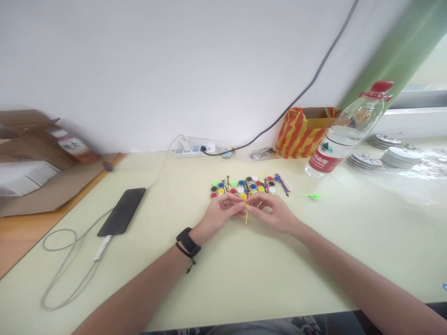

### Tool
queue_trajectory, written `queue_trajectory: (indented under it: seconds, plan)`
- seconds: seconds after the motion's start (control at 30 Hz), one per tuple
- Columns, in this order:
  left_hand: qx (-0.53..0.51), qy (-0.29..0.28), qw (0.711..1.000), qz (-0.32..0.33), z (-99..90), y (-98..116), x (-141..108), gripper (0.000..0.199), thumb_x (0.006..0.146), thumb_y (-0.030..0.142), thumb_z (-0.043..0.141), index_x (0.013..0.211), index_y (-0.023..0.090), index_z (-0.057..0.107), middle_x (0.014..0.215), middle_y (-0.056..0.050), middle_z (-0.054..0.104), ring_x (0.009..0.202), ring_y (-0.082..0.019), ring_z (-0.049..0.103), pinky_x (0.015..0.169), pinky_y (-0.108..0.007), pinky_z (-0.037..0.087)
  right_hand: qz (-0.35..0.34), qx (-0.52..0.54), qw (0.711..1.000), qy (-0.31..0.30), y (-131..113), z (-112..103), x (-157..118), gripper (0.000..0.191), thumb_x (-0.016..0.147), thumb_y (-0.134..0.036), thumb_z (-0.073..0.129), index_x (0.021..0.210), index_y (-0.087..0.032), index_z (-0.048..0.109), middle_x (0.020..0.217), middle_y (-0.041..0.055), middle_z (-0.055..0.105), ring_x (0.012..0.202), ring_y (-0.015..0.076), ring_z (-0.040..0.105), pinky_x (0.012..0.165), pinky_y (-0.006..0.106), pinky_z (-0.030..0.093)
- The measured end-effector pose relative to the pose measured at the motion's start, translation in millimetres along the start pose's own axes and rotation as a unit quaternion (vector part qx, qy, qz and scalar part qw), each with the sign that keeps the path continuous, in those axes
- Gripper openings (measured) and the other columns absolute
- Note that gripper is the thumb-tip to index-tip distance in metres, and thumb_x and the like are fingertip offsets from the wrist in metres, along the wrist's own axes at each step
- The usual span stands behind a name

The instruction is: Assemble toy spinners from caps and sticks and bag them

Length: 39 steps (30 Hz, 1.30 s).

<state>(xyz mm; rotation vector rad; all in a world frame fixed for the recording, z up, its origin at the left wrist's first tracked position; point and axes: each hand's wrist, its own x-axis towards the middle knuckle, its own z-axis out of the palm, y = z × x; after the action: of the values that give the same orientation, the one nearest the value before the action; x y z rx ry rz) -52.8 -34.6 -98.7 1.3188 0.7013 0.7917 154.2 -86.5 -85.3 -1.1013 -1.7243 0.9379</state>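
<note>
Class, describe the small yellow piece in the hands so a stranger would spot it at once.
On the pale table, find where the left hand and right hand meet before the coloured discs. The small yellow piece is held there, a thin end pointing toward the table's near edge. Unlike the discs, it is in someone's fingers.

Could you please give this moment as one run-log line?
left hand: fingers on yellow piece | right hand: fingers on same piece | green piece: on table, untouched
</note>
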Motion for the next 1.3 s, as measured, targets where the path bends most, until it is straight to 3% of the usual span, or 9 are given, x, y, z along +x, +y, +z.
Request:
queue_trajectory:
  seconds: [0.23,0.37,0.53,0.7,0.83,0.93,1.13,1.3]
  plan:
    - [0.005,-0.005,1.0,0.005,0.3,-4.3,0.9,0.03,0.079,0.037,0.084,0.091,0.016,0.066,0.091,-0.005,0.075,0.079,-0.018,0.074,0.076,-0.031,0.06,0.023,0.072,0.997,-0.014,5.3,1.4,2.5,0.023,0.091,-0.044,0.068,0.098,-0.022,0.07,0.094,0.0062,0.073,0.085,0.0209,0.07,0.079,0.036,0.059]
    - [0.016,0.0,1.0,0.005,2.5,0.9,0.4,0.035,0.081,0.041,0.081,0.104,0.017,0.069,0.094,-0.006,0.076,0.079,-0.019,0.074,0.076,-0.033,0.059,0.032,0.117,0.993,0.0,10.3,0.8,4.5,0.028,0.089,-0.047,0.071,0.102,-0.022,0.066,0.094,0.0056,0.069,0.084,0.0191,0.068,0.076,0.034,0.059]
    - [0.023,-0.001,1.0,-0.015,5.0,6.0,-1.3,0.045,0.084,0.045,0.078,0.117,0.017,0.067,0.092,-0.009,0.077,0.076,-0.02,0.074,0.074,-0.034,0.058,0.035,0.122,0.989,0.071,16.9,-17.7,10.8,0.038,0.083,-0.051,0.077,0.103,-0.021,0.064,0.092,0.0052,0.068,0.079,0.0178,0.067,0.074,0.035,0.059]
    - [0.023,-0.013,1.0,-0.016,4.9,5.4,-2.7,0.041,0.082,0.045,0.079,0.109,0.016,0.068,0.086,-0.008,0.075,0.076,-0.02,0.073,0.072,-0.032,0.057,0.02,0.028,0.978,0.205,38.4,-61.3,17.1,0.038,0.081,-0.05,0.077,0.102,-0.02,0.064,0.087,0.0056,0.07,0.075,0.0188,0.067,0.073,0.036,0.058]
    - [0.019,-0.015,1.0,-0.016,4.3,5.3,-3.0,0.043,0.082,0.044,0.08,0.112,0.017,0.067,0.085,-0.007,0.073,0.076,-0.019,0.072,0.072,-0.032,0.058,0.035,-0.162,0.934,0.317,59.7,-101.3,15.7,0.027,0.083,-0.042,0.069,0.095,-0.019,0.067,0.086,0.0088,0.072,0.076,0.0212,0.067,0.071,0.037,0.057]
    - [0.022,-0.016,1.0,-0.015,4.2,5.2,-2.9,0.042,0.082,0.043,0.08,0.112,0.016,0.067,0.085,-0.007,0.073,0.077,-0.019,0.072,0.073,-0.032,0.058,0.081,-0.275,0.898,0.334,70.7,-125.1,9.0,0.014,0.079,-0.03,0.064,0.087,-0.019,0.067,0.079,0.0076,0.071,0.069,0.0197,0.064,0.068,0.034,0.054]
    - [0.039,-0.025,0.999,-0.012,4.1,4.7,-3.4,0.035,0.083,0.04,0.079,0.106,0.016,0.068,0.085,-0.007,0.071,0.074,-0.017,0.068,0.066,-0.028,0.055,0.22,-0.425,0.84,0.254,83.9,-151.8,-12.8,0.004,0.07,-0.024,0.064,0.069,-0.02,0.066,0.069,0.0067,0.069,0.066,0.0214,0.063,0.061,0.032,0.046]
    - [0.068,-0.035,0.997,-0.009,6.0,5.2,-6.2,0.03,0.084,0.039,0.078,0.102,0.016,0.069,0.084,-0.006,0.07,0.069,-0.014,0.065,0.063,-0.025,0.052,0.29,-0.493,0.789,0.225,83.9,-156.3,-19.1,0.008,0.069,-0.029,0.066,0.069,-0.021,0.068,0.074,0.009,0.068,0.067,0.0241,0.061,0.056,0.032,0.039]
